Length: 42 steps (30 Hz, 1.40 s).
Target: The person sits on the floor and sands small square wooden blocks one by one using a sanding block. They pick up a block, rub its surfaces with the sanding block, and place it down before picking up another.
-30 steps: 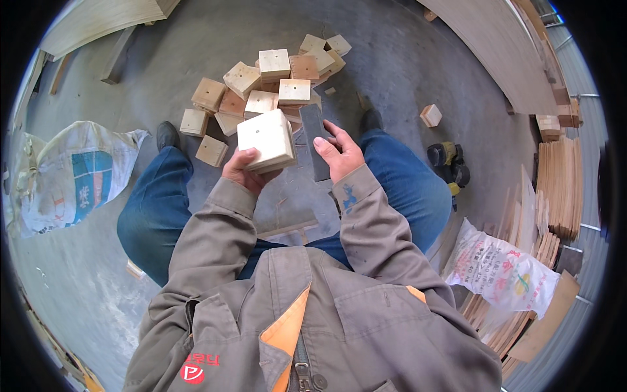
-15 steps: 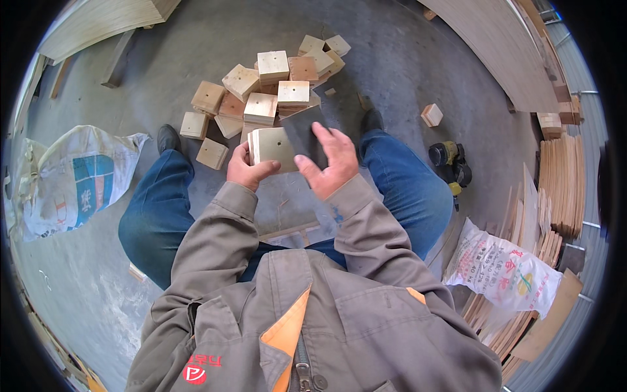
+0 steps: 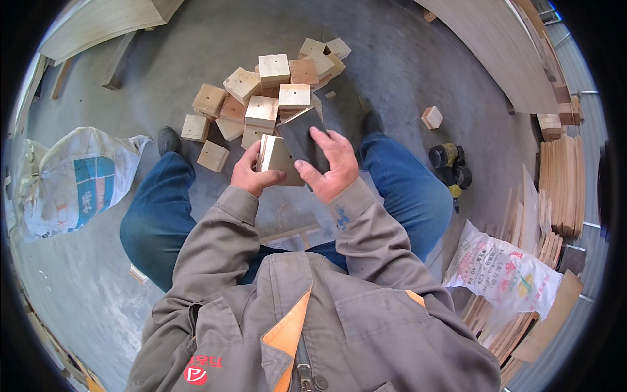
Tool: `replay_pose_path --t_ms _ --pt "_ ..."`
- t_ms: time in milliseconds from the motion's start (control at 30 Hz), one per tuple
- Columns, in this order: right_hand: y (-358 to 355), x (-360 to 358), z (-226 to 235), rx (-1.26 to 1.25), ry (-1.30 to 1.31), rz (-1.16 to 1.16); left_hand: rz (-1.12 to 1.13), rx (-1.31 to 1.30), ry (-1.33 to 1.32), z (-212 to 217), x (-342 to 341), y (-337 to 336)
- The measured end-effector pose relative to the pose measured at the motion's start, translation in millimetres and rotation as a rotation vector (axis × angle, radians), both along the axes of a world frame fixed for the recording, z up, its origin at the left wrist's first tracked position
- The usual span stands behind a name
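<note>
My left hand [image 3: 253, 172] is closed around a pale layered wooden block [image 3: 277, 159], thumb along its near side and fingers at its left. My right hand [image 3: 333, 163] grips a flat, dark grey sanding block [image 3: 303, 134], with a pale edge along its far side. The sanding block is tilted and overlaps the wooden block's right part, hiding it; whether the two touch I cannot tell. Just beyond my hands lies a heap of similar wooden blocks [image 3: 261, 110], several with a small hole in the top face.
A black and yellow power tool [image 3: 449, 164] and a lone wooden block [image 3: 432, 117] lie right of my leg. White woven sacks stand left [image 3: 85, 179] and lie right [image 3: 503, 268]. Stacked wood strips [image 3: 560, 186] line the right; large sheets [image 3: 496, 52] rise at far right.
The wooden block in my left hand has turned and shifted slightly nearer, showing its layered left side differently. The sanding block has tilted, with its pale far edge now showing.
</note>
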State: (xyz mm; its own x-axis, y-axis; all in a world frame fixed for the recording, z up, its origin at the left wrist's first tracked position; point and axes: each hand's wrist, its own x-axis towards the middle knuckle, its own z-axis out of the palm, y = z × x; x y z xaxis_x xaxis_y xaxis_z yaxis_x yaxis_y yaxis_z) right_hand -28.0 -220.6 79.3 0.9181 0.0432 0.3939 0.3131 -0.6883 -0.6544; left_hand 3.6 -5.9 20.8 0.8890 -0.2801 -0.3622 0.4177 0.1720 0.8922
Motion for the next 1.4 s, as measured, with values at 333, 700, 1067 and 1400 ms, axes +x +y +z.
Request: replay_pose_path --t_ms 333,700,1067,1400 --pt "-46.4 1.4 -3.7 0.577 0.337 -0.217 0.103 -0.157 0.057 2.7 8.2 16.1" --pt "-28.8 -1.1 5.7 1.147 0.727 0.127 0.27 -0.359 0.121 -1.1 7.2 12.7" --pt "-0.6 -7.6 -9.0 0.86 0.673 0.035 0.255 -0.421 0.167 -35.2 -1.9 -0.9" --pt "-4.1 -11.3 -22.9 0.452 0.57 -0.019 0.258 -0.244 0.305 -9.0 -5.4 -9.0"
